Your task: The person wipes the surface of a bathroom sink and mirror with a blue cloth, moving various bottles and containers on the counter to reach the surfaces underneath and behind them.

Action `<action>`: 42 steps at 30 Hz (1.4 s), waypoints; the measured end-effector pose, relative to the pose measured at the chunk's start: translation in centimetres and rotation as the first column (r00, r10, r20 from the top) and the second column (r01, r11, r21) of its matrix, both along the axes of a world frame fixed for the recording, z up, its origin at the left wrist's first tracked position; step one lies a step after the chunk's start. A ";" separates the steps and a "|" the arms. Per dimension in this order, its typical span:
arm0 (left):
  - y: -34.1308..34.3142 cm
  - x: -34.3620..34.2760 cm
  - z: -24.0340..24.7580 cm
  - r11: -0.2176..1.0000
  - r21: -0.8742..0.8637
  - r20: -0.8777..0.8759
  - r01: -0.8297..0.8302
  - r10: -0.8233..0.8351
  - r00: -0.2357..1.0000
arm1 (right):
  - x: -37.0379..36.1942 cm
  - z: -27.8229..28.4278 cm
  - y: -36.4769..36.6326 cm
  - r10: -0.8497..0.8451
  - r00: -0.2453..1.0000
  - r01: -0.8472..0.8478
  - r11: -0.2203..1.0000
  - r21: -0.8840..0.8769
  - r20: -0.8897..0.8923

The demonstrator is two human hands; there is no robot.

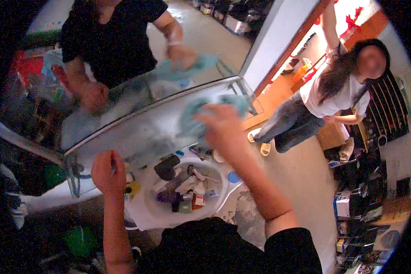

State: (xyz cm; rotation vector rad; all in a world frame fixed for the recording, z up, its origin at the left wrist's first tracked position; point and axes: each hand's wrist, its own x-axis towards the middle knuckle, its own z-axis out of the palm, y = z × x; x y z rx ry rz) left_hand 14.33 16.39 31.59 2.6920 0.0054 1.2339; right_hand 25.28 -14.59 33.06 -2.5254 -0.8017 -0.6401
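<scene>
My right hand (221, 125) reaches forward, pressing a teal cloth (194, 116) against a clear glass panel (146, 121) with a thin dark edge. Motion blurs its fingers. My left hand (109, 173) is closed in a fist at the near left side of the glass; what it grips is hidden. Behind the glass, a mirror-like surface shows a black-shirted torso and two arms, with a matching teal cloth at one hand. Below my hands sits a white basin (139, 212) holding a jumble of small things, including a purple item (169, 198) and white pieces.
A person (335, 86) in a white top and jeans stands at the right by a doorway, one arm raised. Dark shelves (349, 201) with boxes line the right side. A green round object (80, 239) is at the lower left. A white post (278, 36) rises behind the glass.
</scene>
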 end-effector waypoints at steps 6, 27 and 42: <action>-0.7 0.3 0.8 0.997 -0.076 -0.033 -0.008 0.006 0.999 | 1.1 2.2 -5.0 -0.345 0.938 0.346 0.937 -0.039 0.020; 2.3 -9.2 -1.5 0.971 -0.194 -0.101 0.140 -0.161 0.982 | 0.4 1.7 6.7 -0.245 0.965 0.261 0.926 -0.273 0.091; 9.2 -14.3 -0.5 0.903 -0.326 0.013 -0.279 0.299 0.954 | -2.7 4.5 15.6 0.451 0.881 -0.474 0.840 -0.264 -0.145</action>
